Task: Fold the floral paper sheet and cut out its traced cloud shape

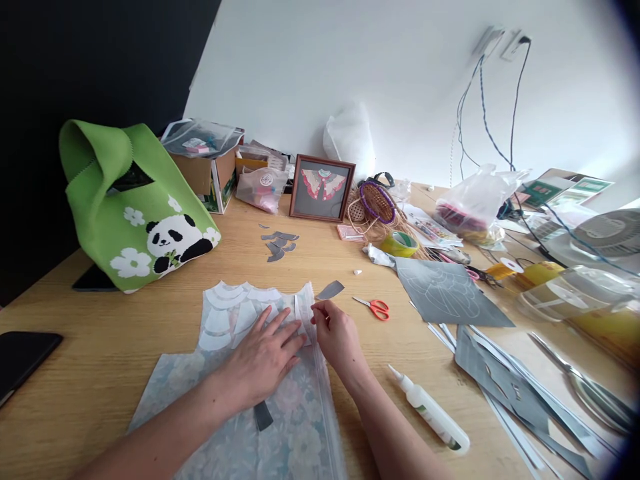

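A translucent sheet with a scalloped collar pattern [225, 313] lies over floral paper on the wooden table [100, 373]. My left hand [263, 360] lies flat on the sheet, fingers stretched out. Just right of it, my right hand [337, 333] pinches a small grey petal-shaped cutout [330, 290] at the sheet's right edge. Red-handled scissors [373, 307] lie a little to the right. A white glue bottle [430, 412] lies near my right forearm.
A green panda bag [130, 207] stands at the left, a dark phone [23, 357] near the left edge. More grey cutouts [279, 245], a framed collar picture [321, 187], a tape roll [400, 243], grey sheets [447, 293] and strips crowd the back and right.
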`<state>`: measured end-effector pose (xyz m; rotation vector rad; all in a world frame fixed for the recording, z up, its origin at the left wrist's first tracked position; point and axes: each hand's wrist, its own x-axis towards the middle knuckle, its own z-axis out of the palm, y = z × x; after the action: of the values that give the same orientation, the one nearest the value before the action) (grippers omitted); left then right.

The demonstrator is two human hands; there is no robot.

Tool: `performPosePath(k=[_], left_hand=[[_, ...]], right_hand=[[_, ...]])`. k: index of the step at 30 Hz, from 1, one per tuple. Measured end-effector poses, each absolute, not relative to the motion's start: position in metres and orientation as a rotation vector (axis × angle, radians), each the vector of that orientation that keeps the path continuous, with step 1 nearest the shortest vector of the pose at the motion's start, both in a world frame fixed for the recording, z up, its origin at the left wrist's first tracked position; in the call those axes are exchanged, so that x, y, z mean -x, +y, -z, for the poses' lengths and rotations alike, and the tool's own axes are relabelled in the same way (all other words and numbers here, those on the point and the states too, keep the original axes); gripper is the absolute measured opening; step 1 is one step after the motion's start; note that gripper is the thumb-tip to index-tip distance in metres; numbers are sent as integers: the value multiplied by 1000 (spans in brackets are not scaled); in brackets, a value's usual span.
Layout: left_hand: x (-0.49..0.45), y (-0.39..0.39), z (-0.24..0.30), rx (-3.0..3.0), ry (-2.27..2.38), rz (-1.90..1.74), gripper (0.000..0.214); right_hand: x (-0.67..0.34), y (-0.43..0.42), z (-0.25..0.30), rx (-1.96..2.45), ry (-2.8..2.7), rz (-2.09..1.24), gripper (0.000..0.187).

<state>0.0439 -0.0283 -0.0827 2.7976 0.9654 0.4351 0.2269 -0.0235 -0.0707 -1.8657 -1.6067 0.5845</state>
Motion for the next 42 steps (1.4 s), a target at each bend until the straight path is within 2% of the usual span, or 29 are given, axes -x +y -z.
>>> performPosePath(k=[18,28,34,42], left_hand=[[-45,-30,83,-2845,961,-451,32],[-46,-31,84,-2845,958,-482,32],[-46,-31,84,-2848,963,-509,31],[-47,-31,83,-2882,955,-514,28]], right_hand=[[-229,-22,81,1800,-1608,-457,24],[-229,-23,87,1563,-1930,-340,41],[-228,-26,87,1645,-2138,-213,51],[-227,-27,85,1676,-2251,-222,53]])
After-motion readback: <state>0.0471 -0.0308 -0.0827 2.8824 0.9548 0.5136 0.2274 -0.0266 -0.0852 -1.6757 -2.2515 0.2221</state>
